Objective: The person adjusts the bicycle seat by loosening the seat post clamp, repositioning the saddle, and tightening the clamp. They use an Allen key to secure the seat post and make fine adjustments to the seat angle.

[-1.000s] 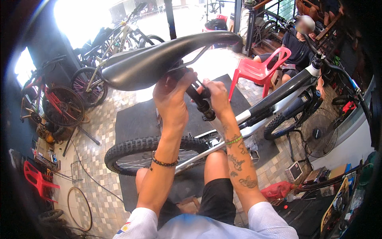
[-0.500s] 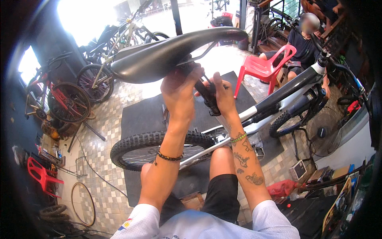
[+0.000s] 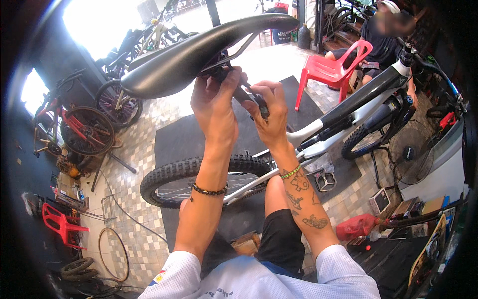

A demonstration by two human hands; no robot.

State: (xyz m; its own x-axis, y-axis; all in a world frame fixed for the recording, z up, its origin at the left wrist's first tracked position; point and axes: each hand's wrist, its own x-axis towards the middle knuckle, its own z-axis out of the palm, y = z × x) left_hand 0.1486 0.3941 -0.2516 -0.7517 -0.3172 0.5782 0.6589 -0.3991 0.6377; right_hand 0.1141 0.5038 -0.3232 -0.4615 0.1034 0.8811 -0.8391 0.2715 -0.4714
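A black bicycle saddle (image 3: pixel 184 60) is raised in front of me, its broad end toward the left and its narrow nose toward the right. My left hand (image 3: pixel 216 109) is closed beneath it, where the rails meet the clamp; its fingertips are partly hidden. From there a short dark seatpost (image 3: pixel 243 94) slants down to the right. My right hand (image 3: pixel 271 112) has its fingers curled at the post's lower part, and a small dark piece shows by the fingertips. Below my forearms lies a grey and black bicycle frame (image 3: pixel 343 107) with a knobby tyre (image 3: pixel 172 167).
The bicycle rests over a black mat (image 3: pixel 174 137) on tiled floor. A red plastic chair (image 3: pixel 331 72) and a seated person (image 3: pixel 383 45) are at the far right, near a standing fan (image 3: pixel 408 152). More bicycles (image 3: pixel 87 129) stand at the left, above a small red chair (image 3: pixel 59 224).
The saddle and my left hand have shifted left and slightly up in the picture. My right hand has changed its hold: its thumb pointed up before, now its fingers bend over the post.
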